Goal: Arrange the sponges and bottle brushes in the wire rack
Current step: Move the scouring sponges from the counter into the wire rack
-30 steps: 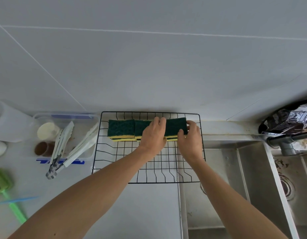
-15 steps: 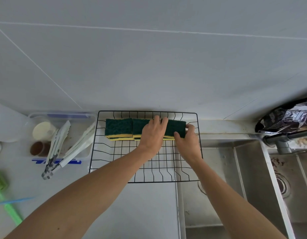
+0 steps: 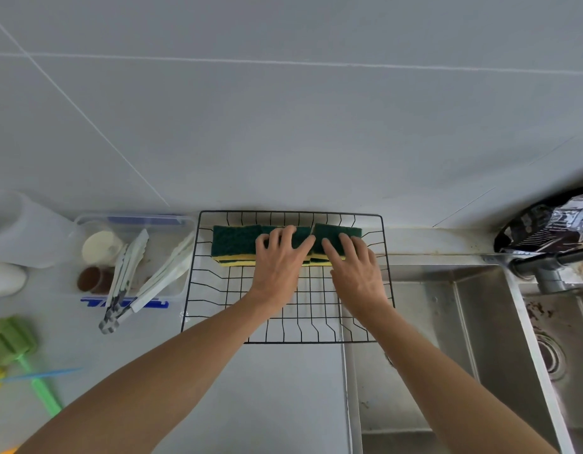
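Hands pressing sponges in a wire rack

Coarse green-topped, yellow-bodied rectangular sponges (image 3: 236,241) sit in a row along the far side of the black wire rack (image 3: 387,283). Left hand (image 3: 278,260) and right hand (image 3: 355,267) rest flat on them, fingers spread straight.

Green-yellow sponges (image 3: 236,242) along rack (image 3: 387,290) back

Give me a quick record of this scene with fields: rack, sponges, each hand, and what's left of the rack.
rack: black wire rack on the counter, partly over the sink
sponges: green-and-yellow sponges in a row along the rack's far side
left hand: left hand flat on the middle of the row, fingers spread
right hand: right hand flat on the right-end sponge
left of rack: clear container with white tongs; green brush nearer the counter's front
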